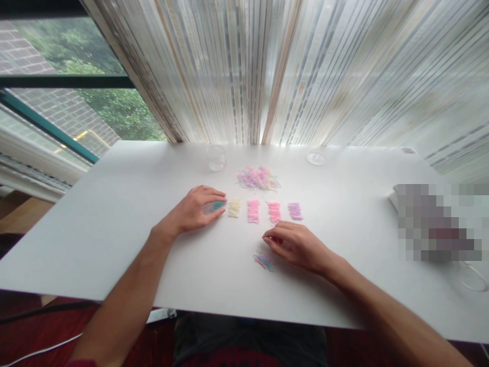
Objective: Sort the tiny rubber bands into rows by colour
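Thin pastel bands, which look like small hair elastics, lie sorted by colour in a row on the white table point(114, 214). The row has a blue-green group point(219, 205), a yellow group point(234, 208), a light pink group point(253, 211), a deeper pink group point(274, 212) and a purple group point(295, 211). My left hand point(198, 208) rests around the blue-green group, thumb and fingers apart. Just below the deeper pink group, my right hand point(292, 244) has its fingertips pinched together; anything between them is too small to make out. A small mixed pile point(263, 260) lies beside it.
A larger tangled heap of mixed bands point(259, 178) lies behind the row. Farther back are a clear round container point(216, 158) and a clear lid point(316, 159). A blurred-out object point(435, 224) stands at the right, with a cable near it. Striped curtains point(244, 71) hang behind the table.
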Tool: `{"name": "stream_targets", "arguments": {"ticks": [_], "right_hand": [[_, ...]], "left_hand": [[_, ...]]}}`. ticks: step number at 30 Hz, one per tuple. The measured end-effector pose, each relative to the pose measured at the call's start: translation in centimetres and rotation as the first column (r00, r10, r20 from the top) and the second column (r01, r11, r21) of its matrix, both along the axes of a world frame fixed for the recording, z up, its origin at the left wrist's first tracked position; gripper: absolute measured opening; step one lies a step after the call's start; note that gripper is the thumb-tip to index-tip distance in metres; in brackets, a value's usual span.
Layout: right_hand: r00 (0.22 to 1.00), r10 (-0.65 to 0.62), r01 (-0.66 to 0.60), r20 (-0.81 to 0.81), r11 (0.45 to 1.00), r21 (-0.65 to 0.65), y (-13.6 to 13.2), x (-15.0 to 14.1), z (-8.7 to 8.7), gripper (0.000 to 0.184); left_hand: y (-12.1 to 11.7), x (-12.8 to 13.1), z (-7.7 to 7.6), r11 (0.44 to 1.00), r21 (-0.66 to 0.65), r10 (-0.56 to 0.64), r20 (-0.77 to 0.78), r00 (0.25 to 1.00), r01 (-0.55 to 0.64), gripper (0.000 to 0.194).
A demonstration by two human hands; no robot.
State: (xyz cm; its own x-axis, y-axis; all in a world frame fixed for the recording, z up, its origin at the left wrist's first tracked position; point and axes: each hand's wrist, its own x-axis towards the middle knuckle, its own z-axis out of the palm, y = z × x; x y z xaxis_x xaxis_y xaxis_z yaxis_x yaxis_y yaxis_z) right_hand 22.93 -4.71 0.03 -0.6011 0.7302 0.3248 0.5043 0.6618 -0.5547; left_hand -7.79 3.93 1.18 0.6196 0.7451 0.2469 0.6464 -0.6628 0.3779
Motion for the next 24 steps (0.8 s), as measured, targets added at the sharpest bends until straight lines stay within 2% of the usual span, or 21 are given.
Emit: {"name": "stream_targets", "arguments": {"ticks": [4, 11, 24], "right_hand": [[1.0, -0.005, 0.005, 0.011, 1.0, -0.001, 0.0, 0.0, 0.1, 0.019], [1.0, -0.004, 0.004, 0.01, 1.0, 0.013, 0.0, 0.1, 0.1, 0.018], [1.0, -0.004, 0.003, 0.005, 1.0, 0.018, 0.0, 0.1, 0.2, 0.018]], "left_hand": [[0.0, -0.2, 0.1, 0.999, -0.008, 0.034, 0.034, 0.999, -0.034, 0.033], [0.6, -1.1, -0.3, 0.972, -0.051, 0.232, 0.082, 0.969, -0.228, 0.035], [0.4, -0.5, -0.4, 0.973, -0.102, 0.22, 0.136, 0.966, -0.207, 0.033]]}}
